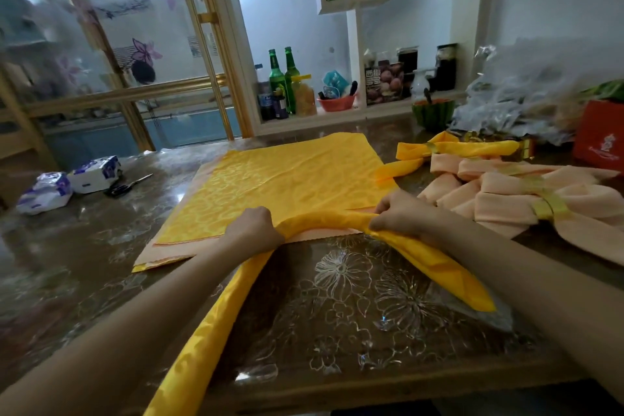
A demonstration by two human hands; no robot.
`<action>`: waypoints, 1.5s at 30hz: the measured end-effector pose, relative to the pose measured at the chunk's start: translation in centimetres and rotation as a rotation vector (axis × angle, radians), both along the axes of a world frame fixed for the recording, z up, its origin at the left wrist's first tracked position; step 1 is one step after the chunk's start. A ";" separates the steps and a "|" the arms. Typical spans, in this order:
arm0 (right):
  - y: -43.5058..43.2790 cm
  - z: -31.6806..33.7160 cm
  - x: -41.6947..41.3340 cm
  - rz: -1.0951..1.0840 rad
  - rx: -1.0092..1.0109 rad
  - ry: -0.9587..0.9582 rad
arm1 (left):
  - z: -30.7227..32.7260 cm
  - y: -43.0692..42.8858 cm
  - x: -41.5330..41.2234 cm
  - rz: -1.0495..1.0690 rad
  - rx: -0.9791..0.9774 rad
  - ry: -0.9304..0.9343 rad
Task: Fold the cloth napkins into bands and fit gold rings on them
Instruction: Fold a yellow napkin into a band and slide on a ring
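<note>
Head view: your left hand (252,230) and right hand (400,213) each clench the long yellow patterned cloth band (326,218) near the bench's (337,307) front edge. No ring is on it yet. Finished peach and yellow ringed napkins (506,203) lie at the right edge. The flat stack of unfolded yellow and peach napkins (287,179) at bench centre is still to be folded.

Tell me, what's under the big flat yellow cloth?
Under the flat yellow cloth, a peach cloth pokes out at the left and near edges, with another yellow edge below that. Anything else beneath is covered.
</note>
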State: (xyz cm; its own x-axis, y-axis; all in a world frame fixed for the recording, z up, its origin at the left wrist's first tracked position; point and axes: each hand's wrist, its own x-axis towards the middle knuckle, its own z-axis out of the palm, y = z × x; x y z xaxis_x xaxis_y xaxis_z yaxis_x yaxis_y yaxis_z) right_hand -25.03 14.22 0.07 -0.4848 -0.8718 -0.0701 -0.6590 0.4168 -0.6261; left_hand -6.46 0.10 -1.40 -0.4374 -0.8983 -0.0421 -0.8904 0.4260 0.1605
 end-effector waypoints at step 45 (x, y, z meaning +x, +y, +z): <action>0.0 -1.9 7.0 0.201 -0.021 -0.768 | -0.9 3.0 1.1 0.599 0.323 1.148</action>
